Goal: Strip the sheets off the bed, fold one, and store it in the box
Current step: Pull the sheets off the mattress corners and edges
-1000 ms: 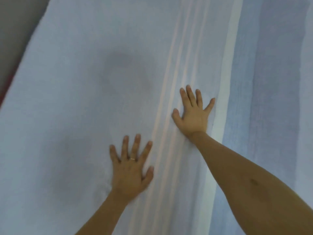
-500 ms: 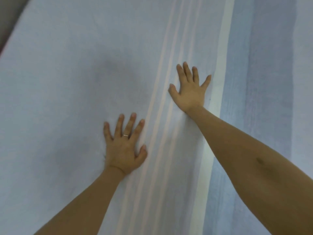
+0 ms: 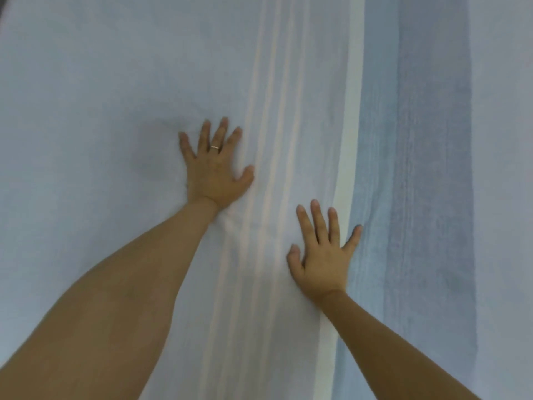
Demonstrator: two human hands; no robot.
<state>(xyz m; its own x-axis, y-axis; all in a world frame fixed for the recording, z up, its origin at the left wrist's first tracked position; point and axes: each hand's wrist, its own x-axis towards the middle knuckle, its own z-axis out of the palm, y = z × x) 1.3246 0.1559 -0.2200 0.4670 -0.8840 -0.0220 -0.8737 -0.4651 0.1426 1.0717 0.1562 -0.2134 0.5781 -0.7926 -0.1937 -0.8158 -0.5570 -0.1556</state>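
Observation:
A pale blue sheet (image 3: 115,82) with thin cream stripes down its middle and broad darker blue bands on the right fills the whole view, lying flat. My left hand (image 3: 215,168), a ring on one finger, presses palm-down on it with fingers spread, just left of the cream stripes. Nearer to me, my right hand (image 3: 324,255) lies flat on the sheet with straight spread fingers, between the cream stripes and the white band. Small wrinkles bunch at my left wrist. No box is in view.
A sliver of dark surface (image 3: 2,10) shows at the top left corner beyond the sheet's edge. Both bare forearms reach in from the bottom edge of the view.
My left hand has slid farther away along the sheet, and my right hand has drawn back toward me. The view has shifted, so the sheet's left edge has almost left the frame.

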